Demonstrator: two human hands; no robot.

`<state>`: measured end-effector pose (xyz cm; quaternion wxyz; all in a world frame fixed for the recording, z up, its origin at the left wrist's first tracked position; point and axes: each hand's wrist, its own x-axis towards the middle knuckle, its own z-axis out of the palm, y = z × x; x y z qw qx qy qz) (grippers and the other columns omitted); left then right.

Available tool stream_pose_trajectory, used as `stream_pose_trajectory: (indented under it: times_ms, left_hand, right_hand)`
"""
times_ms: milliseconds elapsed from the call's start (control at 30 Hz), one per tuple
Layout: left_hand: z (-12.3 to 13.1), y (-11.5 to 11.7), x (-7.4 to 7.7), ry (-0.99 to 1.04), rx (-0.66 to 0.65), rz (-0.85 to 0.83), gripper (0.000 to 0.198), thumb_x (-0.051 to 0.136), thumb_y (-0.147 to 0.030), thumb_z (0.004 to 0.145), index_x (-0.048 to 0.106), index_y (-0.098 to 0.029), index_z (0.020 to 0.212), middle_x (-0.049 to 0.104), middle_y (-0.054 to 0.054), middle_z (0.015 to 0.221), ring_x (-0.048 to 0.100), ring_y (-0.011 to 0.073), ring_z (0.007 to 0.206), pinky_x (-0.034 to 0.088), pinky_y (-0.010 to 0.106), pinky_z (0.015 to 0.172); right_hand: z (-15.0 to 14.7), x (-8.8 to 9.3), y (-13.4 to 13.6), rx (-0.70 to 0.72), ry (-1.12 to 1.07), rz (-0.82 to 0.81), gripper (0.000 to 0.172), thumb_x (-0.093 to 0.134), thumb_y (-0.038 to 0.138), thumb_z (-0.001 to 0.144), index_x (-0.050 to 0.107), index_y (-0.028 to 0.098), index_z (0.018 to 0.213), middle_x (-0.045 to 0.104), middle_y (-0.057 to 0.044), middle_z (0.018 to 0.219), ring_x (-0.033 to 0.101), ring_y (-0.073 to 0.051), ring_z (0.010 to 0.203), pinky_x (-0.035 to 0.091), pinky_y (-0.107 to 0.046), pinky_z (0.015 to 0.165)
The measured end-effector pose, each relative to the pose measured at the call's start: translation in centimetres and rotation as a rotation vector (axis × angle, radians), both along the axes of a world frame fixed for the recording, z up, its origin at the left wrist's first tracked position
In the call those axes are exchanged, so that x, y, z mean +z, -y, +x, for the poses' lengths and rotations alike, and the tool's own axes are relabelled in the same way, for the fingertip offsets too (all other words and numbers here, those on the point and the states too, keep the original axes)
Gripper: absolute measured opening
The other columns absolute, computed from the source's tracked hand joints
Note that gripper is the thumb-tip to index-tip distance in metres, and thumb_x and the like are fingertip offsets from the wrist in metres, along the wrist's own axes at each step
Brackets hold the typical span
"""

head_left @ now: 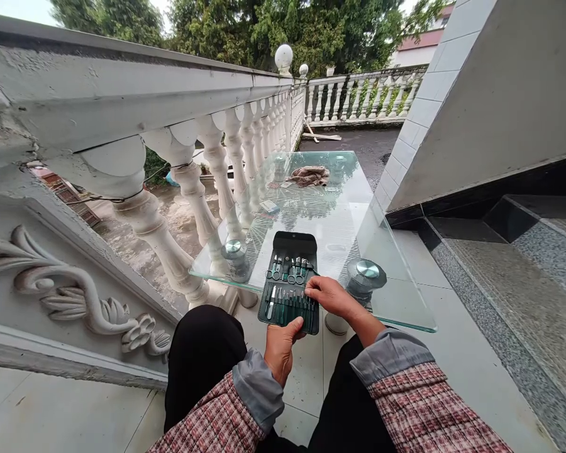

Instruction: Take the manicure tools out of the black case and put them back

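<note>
A dark green manicure kit case (263, 311) lies unfolded in front of my knees, tilted toward me. Its upper row holds small scissors (276, 272) and nail clippers (304, 267). Several slim tools with green handles stand in the lower row, a metal nail file (272, 302) among them. My left hand (283, 343) grips the case from below, thumb pressed on its lower edge. At the right end of the lower row, my right hand (327, 294) is closed in a pinch on a slim manicure tool, whose upper end the fingers cover.
Beyond the case stands a glass table (311, 217) on round metal-topped legs. A crumpled brown cloth (310, 176) and a small light-blue packet (269, 207) lie on it. A white balustrade (158, 233) runs along the left; stone steps (514, 264) rise at the right.
</note>
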<state>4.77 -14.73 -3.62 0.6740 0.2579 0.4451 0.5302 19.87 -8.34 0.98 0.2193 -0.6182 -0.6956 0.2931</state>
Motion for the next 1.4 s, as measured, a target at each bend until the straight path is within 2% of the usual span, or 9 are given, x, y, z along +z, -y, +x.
stream_pose_trajectory:
  times_ms: [167, 400, 467, 567, 667, 900, 1400]
  left_hand:
    - [-0.11, 0.04, -0.07, 0.007, 0.000, 0.009, 0.065, 0.078, -0.026, 0.055, 0.057, -0.019, 0.115, 0.065, 0.009, 0.103, 0.061, 0.0210, 0.082, 0.050, 0.028, 0.062]
    - [-0.08, 0.04, -0.05, 0.007, 0.008, 0.003, 0.065, 0.079, -0.024, 0.053, 0.058, -0.019, 0.115, 0.065, 0.009, 0.104, 0.062, 0.0219, 0.083, 0.050, 0.028, 0.062]
    - [-0.06, 0.07, 0.05, 0.008, 0.005, 0.009, 0.065, 0.079, -0.025, 0.053, 0.058, -0.020, 0.114, 0.065, 0.009, 0.104, 0.062, 0.0224, 0.083, 0.050, 0.029, 0.062]
    - [-0.07, 0.14, 0.17, 0.012, -0.004, 0.021, 0.065, 0.079, -0.026, 0.053, 0.058, -0.019, 0.114, 0.064, 0.009, 0.105, 0.061, 0.0227, 0.084, 0.050, 0.030, 0.063]
    - [-0.13, 0.17, 0.17, 0.010, -0.002, 0.021, 0.066, 0.080, -0.028, 0.052, 0.058, -0.018, 0.113, 0.064, 0.010, 0.104, 0.061, 0.0232, 0.085, 0.050, 0.030, 0.064]
    - [-0.25, 0.22, 0.07, 0.018, -0.008, 0.022, 0.066, 0.079, -0.025, 0.053, 0.056, -0.019, 0.115, 0.065, 0.009, 0.103, 0.061, 0.0226, 0.084, 0.050, 0.030, 0.064]
    - [-0.32, 0.27, -0.02, 0.017, -0.004, 0.004, 0.065, 0.079, -0.025, 0.054, 0.057, -0.018, 0.115, 0.066, 0.008, 0.100, 0.062, 0.0207, 0.079, 0.050, 0.027, 0.061]
  right_hand:
    - [0.02, 0.25, 0.31, 0.011, -0.034, 0.012, 0.012, 0.049, 0.026, 0.075, 0.057, 0.019, 0.068, 0.061, -0.001, 0.071, 0.051, -0.013, 0.067, 0.034, -0.024, 0.061]
    - [-0.01, 0.05, 0.30, -0.022, -0.126, -0.020, 0.006, 0.057, 0.023, 0.069, 0.060, 0.018, 0.068, 0.063, 0.000, 0.071, 0.053, -0.013, 0.068, 0.039, -0.024, 0.063]
    - [-0.07, -0.18, 0.27, -0.052, -0.164, -0.046, 0.008, 0.055, 0.023, 0.070, 0.061, 0.018, 0.068, 0.062, 0.000, 0.069, 0.053, -0.012, 0.065, 0.040, -0.023, 0.059]
    - [-0.14, -0.48, 0.29, -0.093, -0.223, -0.108, 0.013, 0.051, 0.025, 0.073, 0.061, 0.017, 0.070, 0.057, 0.001, 0.059, 0.047, -0.009, 0.050, 0.038, -0.021, 0.045]
    - [-0.15, -0.61, 0.40, -0.105, -0.279, -0.153, 0.009, 0.055, 0.023, 0.069, 0.061, 0.017, 0.068, 0.055, 0.002, 0.057, 0.043, -0.007, 0.044, 0.035, -0.018, 0.037]
    - [-0.23, -0.43, 0.55, -0.134, -0.363, -0.186, 0.002, 0.058, 0.018, 0.062, 0.059, 0.016, 0.063, 0.053, 0.003, 0.056, 0.043, -0.007, 0.045, 0.036, -0.017, 0.035]
    - [-0.46, -0.30, 0.65, -0.239, -0.450, -0.201, 0.003, 0.060, 0.017, 0.057, 0.058, 0.016, 0.059, 0.049, 0.005, 0.048, 0.038, -0.005, 0.041, 0.030, -0.017, 0.033]
